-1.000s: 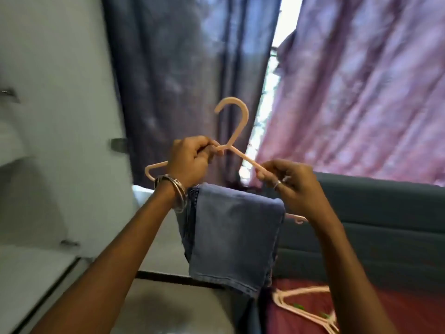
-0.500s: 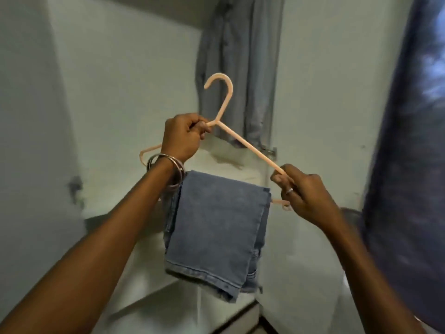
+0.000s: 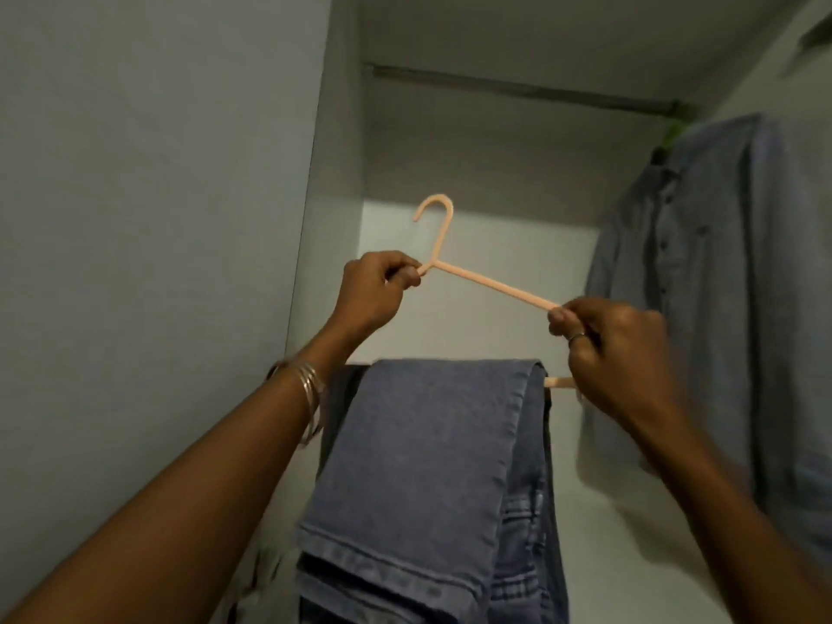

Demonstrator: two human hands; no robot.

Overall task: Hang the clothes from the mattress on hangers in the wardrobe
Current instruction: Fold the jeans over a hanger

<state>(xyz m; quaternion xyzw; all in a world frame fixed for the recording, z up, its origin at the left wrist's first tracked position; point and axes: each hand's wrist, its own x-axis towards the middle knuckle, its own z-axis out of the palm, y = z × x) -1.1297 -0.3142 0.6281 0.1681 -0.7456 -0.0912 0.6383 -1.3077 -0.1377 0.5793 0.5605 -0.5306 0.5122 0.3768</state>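
Observation:
A peach plastic hanger (image 3: 490,285) is held up inside the open wardrobe, its hook pointing up and well below the metal rail (image 3: 517,88). Folded blue jeans (image 3: 432,466) hang over the hanger's bottom bar. My left hand (image 3: 373,290) grips the hanger at the base of its hook. My right hand (image 3: 608,349) pinches the hanger's right arm near its end. The hanger's left arm is hidden behind my left hand and wrist.
A grey-blue shirt (image 3: 720,281) hangs from the right end of the rail on a green hanger (image 3: 673,132). The wardrobe's pale left side panel (image 3: 333,182) and back wall (image 3: 486,146) enclose the space; much of the rail's left and middle stretch is bare.
My view swung from the curtains and mattress round into the wardrobe. Both hands carried the hanger with the jeans along and raised it toward the rail; their grips are unchanged.

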